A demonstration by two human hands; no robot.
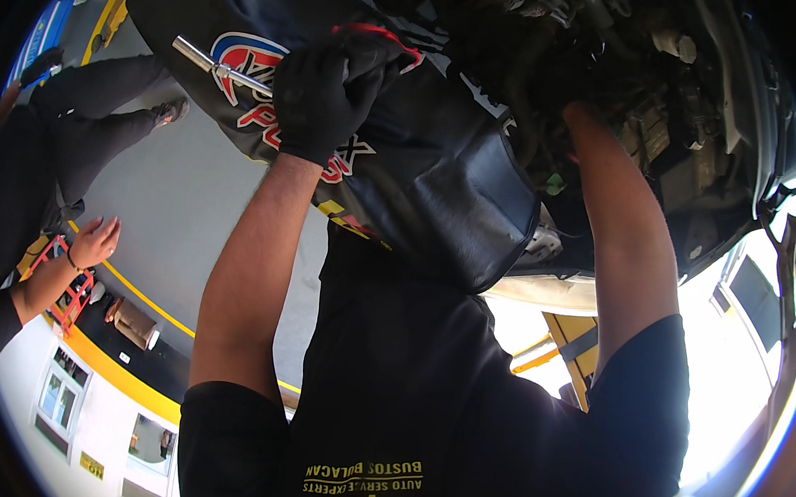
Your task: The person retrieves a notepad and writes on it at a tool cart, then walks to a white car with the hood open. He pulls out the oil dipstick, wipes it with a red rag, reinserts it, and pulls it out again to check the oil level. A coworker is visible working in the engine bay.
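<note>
My left hand [320, 105], in a black glove, is closed around a chrome socket-tool bar [218, 70]. The bar's long end sticks out past my hand to the left, and its other end is hidden in or behind the glove. That hand is over a black fender cover [476, 212] with red, white and blue prints, draped over the car's edge. My bare right forearm [629, 216] reaches down into the dark engine bay [656, 127]. The right hand is lost in shadow among the parts there, so its fingers do not show.
On the left stands another person in dark clothes, a bare hand [97, 243] hanging near a red frame [67, 290]. A cardboard box [133, 323] lies by the yellow-edged wall. Yellow lines run along the grey floor [171, 201]. A yellow post [573, 348] rises behind my right arm.
</note>
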